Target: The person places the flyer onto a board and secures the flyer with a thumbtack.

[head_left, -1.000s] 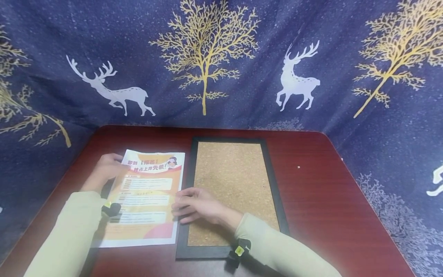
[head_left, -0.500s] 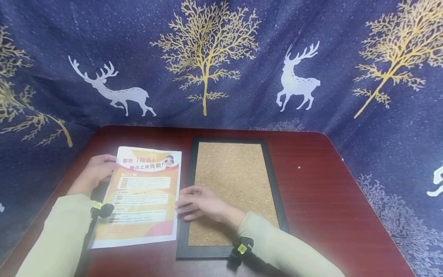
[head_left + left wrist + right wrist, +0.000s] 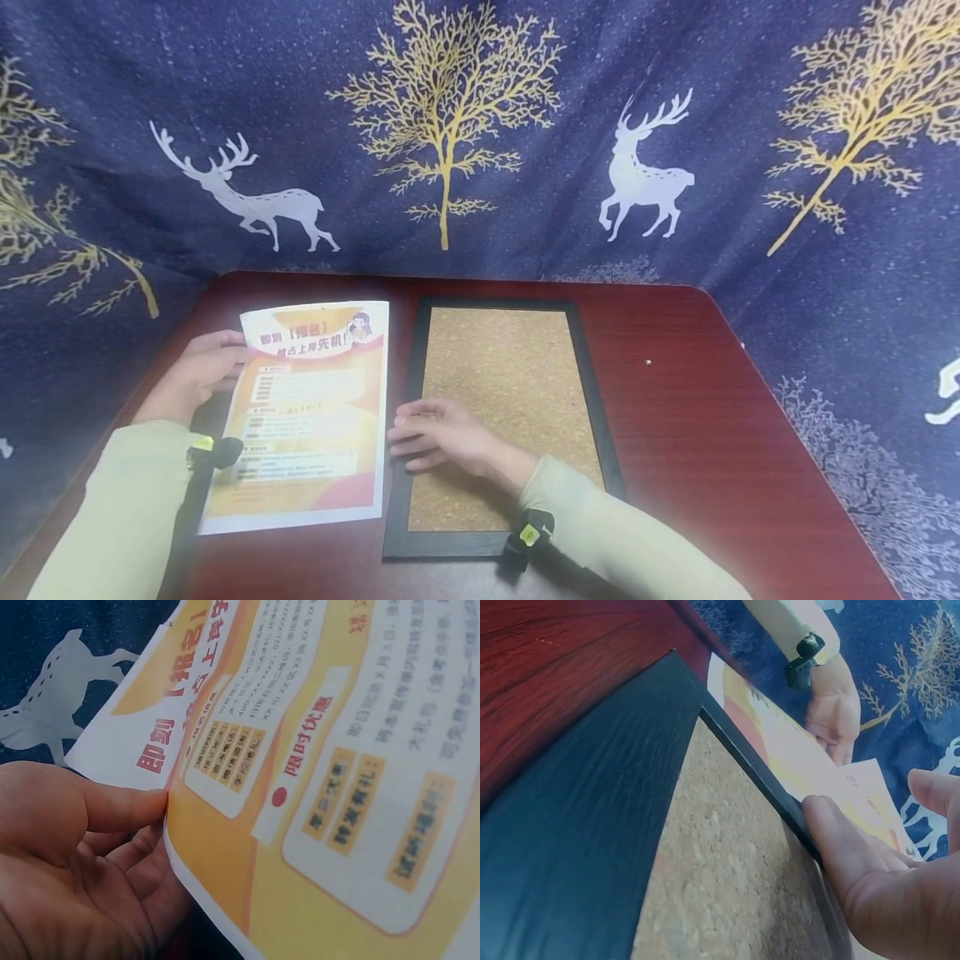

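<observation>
A printed flyer, orange and yellow with a white border and Chinese text, is at the left in the head view. My left hand pinches its left edge, thumb on the printed side in the left wrist view. To the right of the flyer lies a cork board in a black frame. Over the frame's left side is my right hand, fingers loosely extended and apart from the flyer in the head view. In the right wrist view its thumb lies right at the frame's edge.
Both things are on a dark red table with rounded far corners. A tiny pale speck is on the table right of the board. Behind hangs a blue cloth with white deer and golden trees.
The flyer has moved left and a little away from me with my left hand. My right hand has come off its right edge and shifted slightly right, over the frame.
</observation>
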Motion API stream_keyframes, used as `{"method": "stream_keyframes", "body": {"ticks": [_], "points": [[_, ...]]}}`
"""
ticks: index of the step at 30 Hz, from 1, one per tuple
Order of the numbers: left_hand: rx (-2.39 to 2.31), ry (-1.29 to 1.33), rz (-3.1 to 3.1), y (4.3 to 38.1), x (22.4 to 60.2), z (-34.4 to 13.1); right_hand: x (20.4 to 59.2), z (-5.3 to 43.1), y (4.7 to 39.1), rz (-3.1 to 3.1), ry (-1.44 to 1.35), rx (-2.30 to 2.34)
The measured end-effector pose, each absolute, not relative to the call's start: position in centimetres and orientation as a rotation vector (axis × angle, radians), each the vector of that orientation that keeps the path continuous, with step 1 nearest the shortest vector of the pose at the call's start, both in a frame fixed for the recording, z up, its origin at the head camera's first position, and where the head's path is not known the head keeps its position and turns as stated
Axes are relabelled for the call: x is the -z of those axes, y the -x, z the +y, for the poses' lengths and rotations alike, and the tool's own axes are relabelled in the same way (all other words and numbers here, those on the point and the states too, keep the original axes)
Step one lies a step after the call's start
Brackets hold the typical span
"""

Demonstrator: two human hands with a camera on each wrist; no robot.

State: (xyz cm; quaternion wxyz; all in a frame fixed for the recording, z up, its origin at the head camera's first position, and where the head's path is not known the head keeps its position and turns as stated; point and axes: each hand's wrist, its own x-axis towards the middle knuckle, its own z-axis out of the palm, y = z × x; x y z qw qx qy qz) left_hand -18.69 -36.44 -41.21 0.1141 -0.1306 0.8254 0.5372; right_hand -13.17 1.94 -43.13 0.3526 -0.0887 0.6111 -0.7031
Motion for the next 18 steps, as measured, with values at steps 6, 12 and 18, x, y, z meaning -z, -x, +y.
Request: {"method": "stream_keyframes", "body": {"ticks": [6,12,18], "points": [[-1.670,0.358,2.339,18.9,40.9,-36.4,43.0,1.7,13.2,1.579,0.229,1.848],[-1.700,0.319,2.313,19.3,40.8,-36.1,42.7,1.2,13.0,1.548,0.242,1.866],[-1.689,0.311,2.316,19.3,40.4,-35.6,42.7,0.3,12.7,1.513,0.215,1.887]]}}
